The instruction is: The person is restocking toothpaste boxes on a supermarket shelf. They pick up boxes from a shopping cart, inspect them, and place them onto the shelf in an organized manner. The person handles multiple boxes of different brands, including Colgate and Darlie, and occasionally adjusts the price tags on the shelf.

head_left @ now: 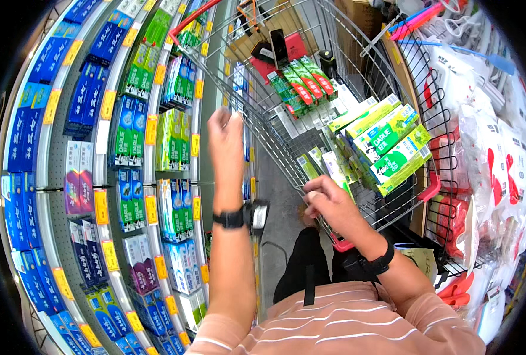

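Observation:
My left hand is raised between the shelves and the shopping cart, its fingers curled in and nothing visible in them. My right hand hovers over the near edge of the wire shopping cart, fingers loosely bent and apart, holding nothing. Just beyond it in the cart stand slim green-and-white boxes. Larger yellow-green toothpaste boxes lie stacked on the cart's right side. Farther off is a row of green-and-red toothpaste boxes, beside a dark phone.
Shelves on the left carry blue toothpaste boxes, green toothpaste boxes and orange price tags. A black wire rack with bagged white goods stands close on the right. Grey floor shows below the cart.

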{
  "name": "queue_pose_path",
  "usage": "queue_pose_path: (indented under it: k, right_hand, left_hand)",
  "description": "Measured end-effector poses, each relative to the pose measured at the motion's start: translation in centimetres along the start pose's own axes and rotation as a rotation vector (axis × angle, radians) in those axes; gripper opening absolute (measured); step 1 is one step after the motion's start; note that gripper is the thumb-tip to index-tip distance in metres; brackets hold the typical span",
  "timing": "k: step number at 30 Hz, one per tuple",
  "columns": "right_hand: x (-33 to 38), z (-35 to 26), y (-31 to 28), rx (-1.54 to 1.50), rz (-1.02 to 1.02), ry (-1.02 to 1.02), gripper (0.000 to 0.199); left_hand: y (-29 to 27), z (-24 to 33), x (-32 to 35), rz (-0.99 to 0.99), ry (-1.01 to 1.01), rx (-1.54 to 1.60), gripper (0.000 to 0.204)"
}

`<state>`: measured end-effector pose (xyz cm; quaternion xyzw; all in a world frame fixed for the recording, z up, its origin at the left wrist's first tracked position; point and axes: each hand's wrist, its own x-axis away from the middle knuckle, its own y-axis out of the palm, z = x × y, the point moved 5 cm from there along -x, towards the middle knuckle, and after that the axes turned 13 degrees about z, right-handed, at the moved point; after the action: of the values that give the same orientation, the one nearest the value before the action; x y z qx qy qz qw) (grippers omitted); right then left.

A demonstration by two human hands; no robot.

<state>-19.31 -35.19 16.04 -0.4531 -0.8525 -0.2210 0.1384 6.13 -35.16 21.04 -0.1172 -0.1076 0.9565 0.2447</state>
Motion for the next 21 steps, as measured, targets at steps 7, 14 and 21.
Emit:
queue_pose_path:
  k: [7,14,21]
  right_hand:
    - [-0.1,-0.7,-4.9,-0.011,0.238,0.064,0.023]
    - [0.8,-0.1,-9.0,-0.058,0.510,0.098,0.024]
    - [1.8,0.7,-9.0,-0.098,0.572,0.137,0.023]
  left_hand:
    - [15.4,-14.5,-10.8,-0.013,-0.161,-0.188,0.049]
    - [24.2,-22.3,-6.8,-0.178,-0.673,-0.402,0.053]
    - [24.5,-29.6,-6.9,-0.230,-0.659,-0.552,0.033]
